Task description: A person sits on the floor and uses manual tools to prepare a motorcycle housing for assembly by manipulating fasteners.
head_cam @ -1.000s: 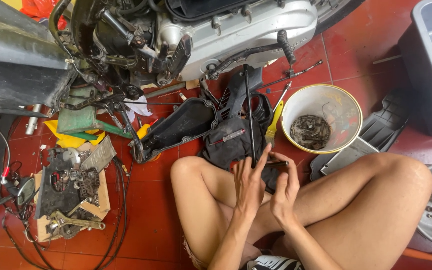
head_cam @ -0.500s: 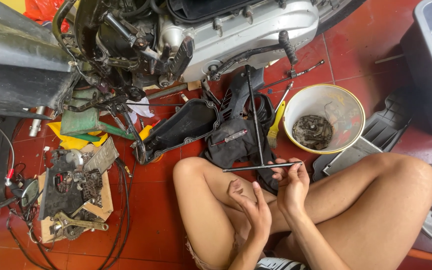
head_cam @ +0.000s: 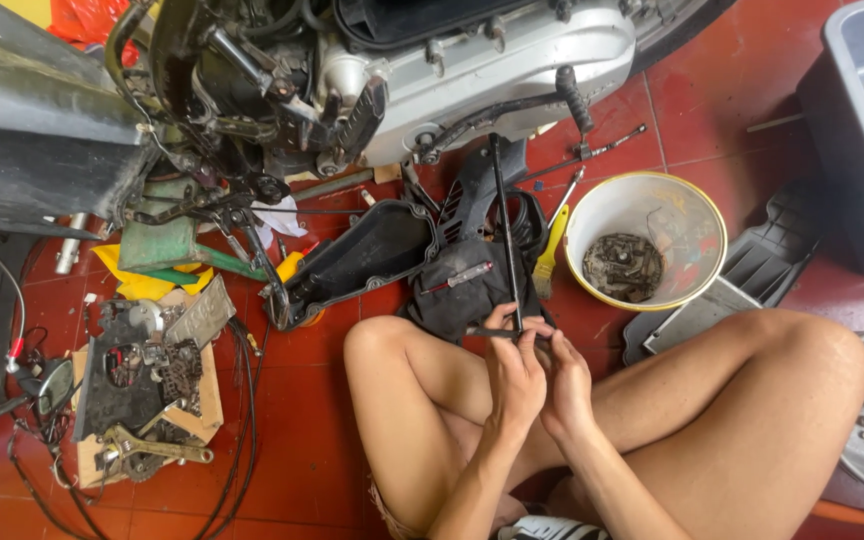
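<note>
Red floor tiles (head_cam: 302, 420) carry everything around us, and we sit cross-legged on them just below the stripped scooter engine (head_cam: 472, 60) along the top edge. Our left hand (head_cam: 514, 378) and right hand (head_cam: 567, 385) meet above our shins, side by side and touching. Both are curled around a thin dark metal rod (head_cam: 505, 235); the fingers pinch its lower end, where a short crosspiece sticks out to the left, and the long shaft rises from our fingertips toward the engine, passing over a black plastic cover (head_cam: 472, 285).

We judge the main risk to be a slip: the grip sits only at the very bottom, so the free top end could swing and knock the kick lever (head_cam: 512, 110) or catch the loose cables (head_cam: 242, 440) by the left edge. Greasy metal would make that more likely. If the rod drops, it could land on our bare legs or roll under the dark tray (head_cam: 352, 260).

To the right, a white bucket with a yellow rim (head_cam: 697, 215) holds dark chain-like parts, near our right knee. A yellow-handled brush (head_cam: 549, 250) lies between it and the rod. On cardboard near the left edge rests an adjustable wrench (head_cam: 157, 448).
</note>
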